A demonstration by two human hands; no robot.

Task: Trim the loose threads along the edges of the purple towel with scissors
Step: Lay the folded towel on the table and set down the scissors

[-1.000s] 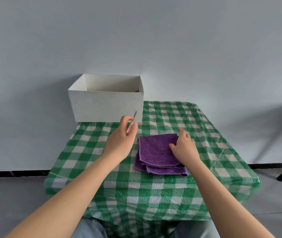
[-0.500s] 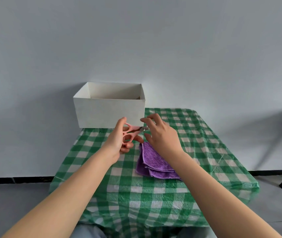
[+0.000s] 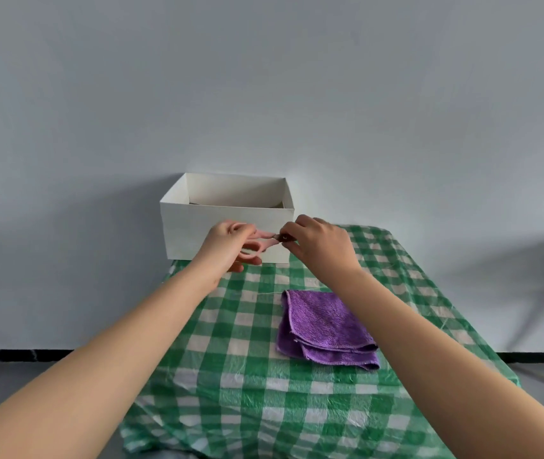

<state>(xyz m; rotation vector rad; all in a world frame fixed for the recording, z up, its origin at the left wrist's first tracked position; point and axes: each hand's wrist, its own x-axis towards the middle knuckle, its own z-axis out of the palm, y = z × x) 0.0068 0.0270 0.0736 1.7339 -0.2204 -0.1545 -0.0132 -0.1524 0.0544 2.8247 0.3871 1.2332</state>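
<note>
— What's in the white box [image 3: 227,231]?

— I can't tell; only a dark strip shows low inside, at the back of the checked table [image 3: 264,409].

— And my hands?

— Left hand [image 3: 227,243] curls through the pink scissors [image 3: 259,243] handles. Right hand [image 3: 322,248] pinches the blade end, both raised before the box.

— The purple towel [image 3: 325,327]?

— Folded on the cloth, nearer me, untouched.

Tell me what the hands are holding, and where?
Pink scissors: the left hand grips the handle loops, and the right hand pinches the blade end.
</note>
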